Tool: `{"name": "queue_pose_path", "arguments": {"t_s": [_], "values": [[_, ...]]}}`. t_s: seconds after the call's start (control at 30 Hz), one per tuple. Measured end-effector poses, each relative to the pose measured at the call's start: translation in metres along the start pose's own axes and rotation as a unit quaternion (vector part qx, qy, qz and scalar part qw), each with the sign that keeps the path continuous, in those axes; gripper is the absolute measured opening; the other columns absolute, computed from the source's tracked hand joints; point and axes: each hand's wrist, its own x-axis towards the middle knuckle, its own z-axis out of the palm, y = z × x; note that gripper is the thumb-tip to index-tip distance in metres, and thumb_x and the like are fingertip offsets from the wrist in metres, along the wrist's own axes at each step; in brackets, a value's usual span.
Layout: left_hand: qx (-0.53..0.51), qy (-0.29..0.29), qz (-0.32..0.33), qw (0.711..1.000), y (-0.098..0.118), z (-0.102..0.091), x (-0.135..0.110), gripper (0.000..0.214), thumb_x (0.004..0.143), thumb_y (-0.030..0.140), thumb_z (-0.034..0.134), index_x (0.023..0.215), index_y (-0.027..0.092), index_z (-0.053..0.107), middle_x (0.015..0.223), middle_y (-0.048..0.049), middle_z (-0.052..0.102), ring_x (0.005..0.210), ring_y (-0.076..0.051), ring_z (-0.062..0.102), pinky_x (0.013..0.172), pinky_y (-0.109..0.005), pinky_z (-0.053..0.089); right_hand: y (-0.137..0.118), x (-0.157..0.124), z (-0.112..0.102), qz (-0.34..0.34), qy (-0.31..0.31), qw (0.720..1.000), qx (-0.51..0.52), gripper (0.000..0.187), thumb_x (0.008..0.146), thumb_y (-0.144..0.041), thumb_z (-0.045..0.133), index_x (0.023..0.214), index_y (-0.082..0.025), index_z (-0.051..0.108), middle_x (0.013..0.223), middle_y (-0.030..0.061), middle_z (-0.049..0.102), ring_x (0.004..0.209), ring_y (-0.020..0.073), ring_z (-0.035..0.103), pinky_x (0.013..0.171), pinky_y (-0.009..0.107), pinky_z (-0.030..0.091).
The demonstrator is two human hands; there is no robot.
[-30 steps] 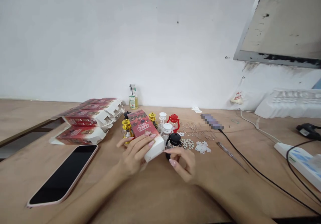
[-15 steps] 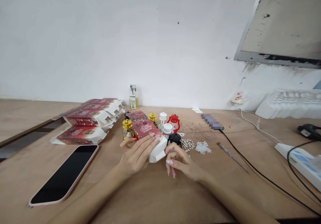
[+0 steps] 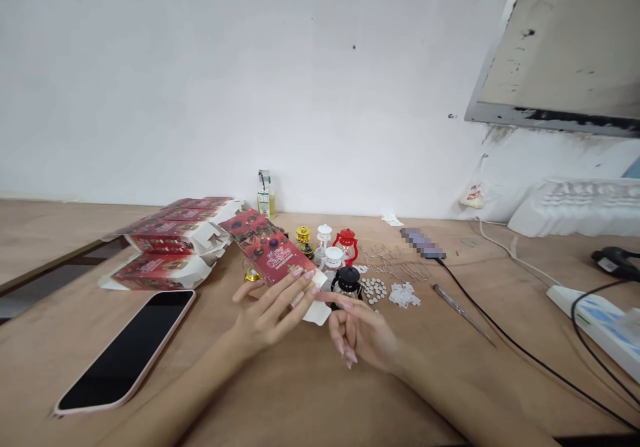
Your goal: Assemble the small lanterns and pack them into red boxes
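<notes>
We hold the red printed box [image 3: 273, 247] in our left hand [image 3: 273, 313], fingers laid across its near end and thumb along the side, a grip that seems meant to steady it. The box slants over the table [image 3: 300, 400], its white flap [image 3: 317, 313] toward us, probably so that the end stays within reach. Our right hand [image 3: 367, 337] grips nothing we can see: its index finger points to that end, the others curl loosely; whether the fingertip touches, we cannot tell. Just beyond stand a black lantern [image 3: 347, 279], white lanterns [image 3: 333, 257] and a red lantern [image 3: 346, 237], grouped perhaps for easy reach. Discs [image 3: 375, 289] and white tabs [image 3: 404, 295] lie in separate heaps, apparently sorted. Farther left, more boxes [image 3: 165, 240] are stacked beyond a phone [image 3: 133, 347].
</notes>
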Motion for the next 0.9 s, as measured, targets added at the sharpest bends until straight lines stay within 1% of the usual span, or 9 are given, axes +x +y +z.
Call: {"name": "queue_pose_path", "arguments": {"t_s": [0.13, 0.2, 0.27, 0.43, 0.53, 0.6, 0.7, 0.8, 0.9], "values": [[0.066, 0.012, 0.012, 0.998, 0.008, -0.006, 0.010, 0.023, 0.084, 0.019, 0.062, 0.102, 0.032, 0.062, 0.100, 0.0053, 0.073, 0.095, -0.013, 0.067, 0.106, -0.031, 0.025, 0.004, -0.002, -0.001, 0.051, -0.069, 0.993, 0.079, 0.050, 0.083, -0.051, 0.051, 0.121, -0.019, 0.050, 0.053, -0.0052, 0.058, 0.032, 0.0070, 0.038, 0.036, 0.018, 0.039], [0.072, 0.017, 0.007, 0.997, 0.011, -0.007, 0.013, 0.020, 0.084, 0.020, 0.063, 0.100, 0.031, 0.062, 0.099, 0.0058, 0.074, 0.101, -0.011, 0.065, 0.110, -0.030, 0.017, 0.008, -0.002, -0.001, 0.050, -0.095, 0.990, 0.096, 0.045, 0.084, -0.050, 0.050, 0.120, -0.023, 0.050, 0.055, -0.0050, 0.060, 0.033, 0.0075, 0.038, 0.037, 0.018, 0.039], [0.080, 0.021, 0.007, 0.997, 0.012, -0.008, 0.013, 0.020, 0.083, 0.022, 0.063, 0.101, 0.031, 0.060, 0.100, 0.0063, 0.073, 0.105, -0.011, 0.063, 0.111, -0.030, 0.014, 0.010, -0.002, -0.002, 0.036, -0.117, 0.986, 0.114, 0.037, 0.086, -0.047, 0.049, 0.115, -0.025, 0.054, 0.053, -0.0052, 0.060, 0.034, 0.0074, 0.037, 0.037, 0.018, 0.039], [0.078, 0.079, 0.010, 0.994, 0.009, -0.007, 0.009, 0.018, 0.084, 0.022, 0.061, 0.098, 0.031, 0.060, 0.102, 0.0064, 0.073, 0.111, -0.011, 0.060, 0.113, -0.031, 0.010, 0.008, -0.003, -0.005, 0.014, -0.178, 0.972, 0.151, 0.033, 0.088, -0.045, 0.048, 0.098, -0.020, 0.066, 0.045, -0.0047, 0.053, 0.034, 0.0073, 0.035, 0.038, 0.017, 0.039], [0.085, 0.064, 0.017, 0.994, 0.006, -0.009, 0.010, 0.017, 0.086, 0.017, 0.057, 0.097, 0.029, 0.061, 0.103, 0.0054, 0.072, 0.109, -0.010, 0.061, 0.113, -0.030, 0.009, 0.006, -0.005, -0.007, -0.020, -0.252, 0.955, 0.157, 0.043, 0.088, -0.047, 0.046, 0.077, -0.014, 0.070, 0.041, -0.0021, 0.050, 0.033, 0.0074, 0.037, 0.036, 0.018, 0.039], [0.097, 0.035, 0.012, 0.995, 0.002, -0.012, 0.012, 0.019, 0.088, 0.014, 0.053, 0.098, 0.028, 0.061, 0.102, 0.0048, 0.072, 0.105, -0.009, 0.063, 0.113, -0.031, 0.011, 0.006, -0.005, -0.009, -0.058, -0.288, 0.942, 0.161, 0.047, 0.088, -0.047, 0.045, 0.071, -0.012, 0.071, 0.043, -0.0001, 0.050, 0.033, 0.0078, 0.040, 0.034, 0.019, 0.037], [0.100, 0.012, -0.003, 0.995, -0.005, -0.017, 0.014, 0.021, 0.088, 0.010, 0.052, 0.102, 0.024, 0.060, 0.101, 0.0014, 0.072, 0.103, -0.012, 0.064, 0.109, -0.032, 0.026, 0.007, -0.005, -0.014, -0.081, -0.286, 0.942, 0.156, 0.049, 0.089, -0.045, 0.043, 0.078, -0.009, 0.074, 0.049, 0.0024, 0.054, 0.033, 0.0079, 0.044, 0.031, 0.019, 0.036], [0.043, 0.039, -0.031, 0.998, -0.013, -0.020, 0.010, 0.029, 0.086, 0.008, 0.051, 0.111, 0.021, 0.056, 0.098, -0.0049, 0.072, 0.106, -0.018, 0.064, 0.092, -0.032, 0.047, 0.010, -0.004, -0.019, -0.051, -0.270, 0.952, 0.136, 0.051, 0.087, -0.049, 0.045, 0.084, -0.007, 0.074, 0.052, 0.0044, 0.057, 0.033, 0.0080, 0.046, 0.028, 0.018, 0.031], [-0.033, 0.069, -0.050, 0.996, -0.023, -0.023, 0.000, 0.035, 0.087, 0.011, 0.051, 0.120, 0.020, 0.052, 0.089, -0.0076, 0.071, 0.098, -0.021, 0.066, 0.074, -0.032, 0.055, 0.012, -0.004, -0.019, -0.017, -0.255, 0.959, 0.123, 0.052, 0.083, -0.052, 0.050, 0.086, -0.006, 0.074, 0.052, 0.0055, 0.059, 0.034, 0.0083, 0.049, 0.028, 0.017, 0.029]]}}
